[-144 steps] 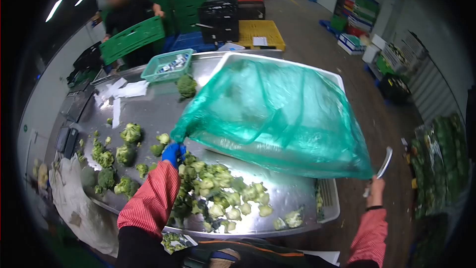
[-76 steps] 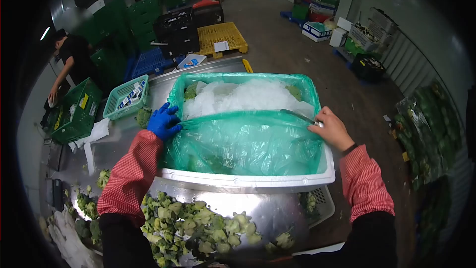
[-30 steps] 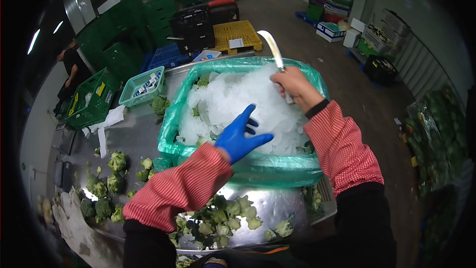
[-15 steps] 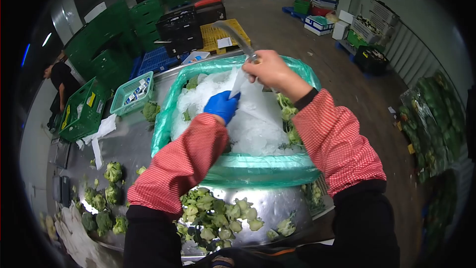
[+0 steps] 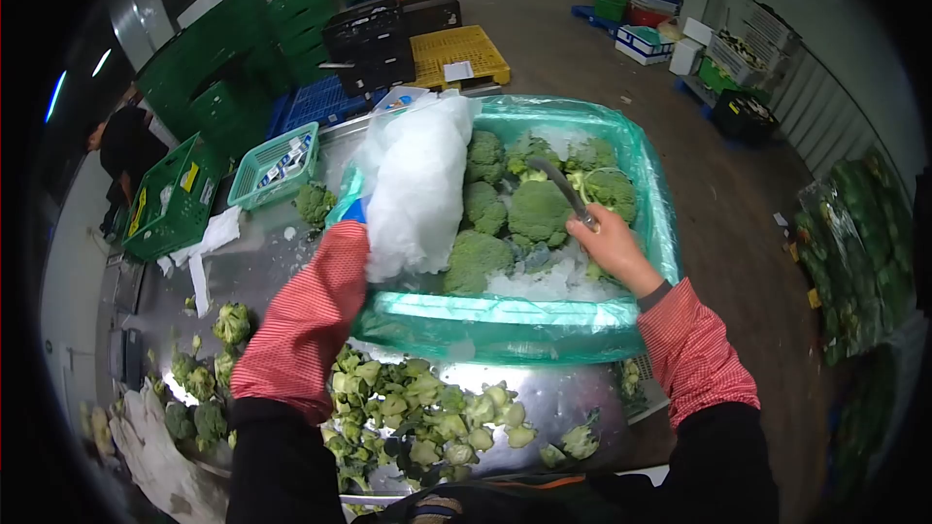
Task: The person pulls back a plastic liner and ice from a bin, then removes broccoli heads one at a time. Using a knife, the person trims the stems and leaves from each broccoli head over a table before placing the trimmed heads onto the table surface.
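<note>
Over left rim of crate (image 5: 505, 315), ice sheet (image 5: 413, 184) in left hand (image 5: 354, 212), tightly closed.

grey concrete floor (image 5: 573, 49), stacked green crates (image 5: 243, 49), yellow pallet (image 5: 456, 50).

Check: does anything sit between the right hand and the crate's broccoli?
Nothing visible. The left hand holds the ice bag up to the left, so the broccoli lies bare under the right hand and its knife.

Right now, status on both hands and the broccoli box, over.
Left hand, mostly hidden, holds white icy bundle up at edge of green-lined box. Right hand grips knife above broccoli heads. Heads exposed; loose ice among them.
</note>
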Motion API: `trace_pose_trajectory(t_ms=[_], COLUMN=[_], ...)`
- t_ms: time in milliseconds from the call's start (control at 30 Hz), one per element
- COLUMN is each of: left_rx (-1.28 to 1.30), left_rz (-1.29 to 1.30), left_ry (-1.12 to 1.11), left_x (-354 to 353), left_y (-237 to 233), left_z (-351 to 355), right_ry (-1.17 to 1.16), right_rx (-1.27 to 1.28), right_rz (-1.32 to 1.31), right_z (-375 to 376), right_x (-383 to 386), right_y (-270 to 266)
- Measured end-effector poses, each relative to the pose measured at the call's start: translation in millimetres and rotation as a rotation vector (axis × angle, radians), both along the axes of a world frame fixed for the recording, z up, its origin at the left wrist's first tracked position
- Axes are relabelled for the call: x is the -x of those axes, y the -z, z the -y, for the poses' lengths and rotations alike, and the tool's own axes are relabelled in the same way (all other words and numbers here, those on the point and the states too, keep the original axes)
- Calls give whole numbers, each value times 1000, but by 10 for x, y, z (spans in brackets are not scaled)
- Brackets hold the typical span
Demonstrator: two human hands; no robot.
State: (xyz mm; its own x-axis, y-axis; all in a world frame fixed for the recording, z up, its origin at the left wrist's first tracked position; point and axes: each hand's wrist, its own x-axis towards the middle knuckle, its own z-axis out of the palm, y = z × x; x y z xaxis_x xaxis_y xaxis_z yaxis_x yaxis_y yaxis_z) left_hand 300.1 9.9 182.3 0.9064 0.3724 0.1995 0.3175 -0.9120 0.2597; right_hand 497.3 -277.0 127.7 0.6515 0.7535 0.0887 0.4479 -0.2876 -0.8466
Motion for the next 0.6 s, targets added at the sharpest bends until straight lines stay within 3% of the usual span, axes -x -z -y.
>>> trace_pose_trajectory(t_ms=[67, 267, 400, 467, 533, 567, 600], left_rx=[1, 29, -51, -125, -81, 69, -42], left_rz=[-79, -172, -236, -287, -76, 173, 318], left_ry=[4, -66, -181, -216, -16, 229, 498], left_x=[-76, -3, 233, 265, 200, 107, -78], left_y=[88, 57, -307, -511, -521, -363, -252], left_z=[113, -25, -229, -31, 540, 931, 1210], right_ry=[-14, 29, 163, 300, 423, 452, 478], right_rx=[-10, -170, -302, -389, -512, -539, -564], right_rz=[131, -8, -34, -188, -266, -271, -280], right_z=[-115, 77, 658, 990, 1230, 1341, 1451], right_x=[100, 292, 200, 257, 289, 323, 375], right_y=[103, -315, -317, -296, -216, -140, -55])
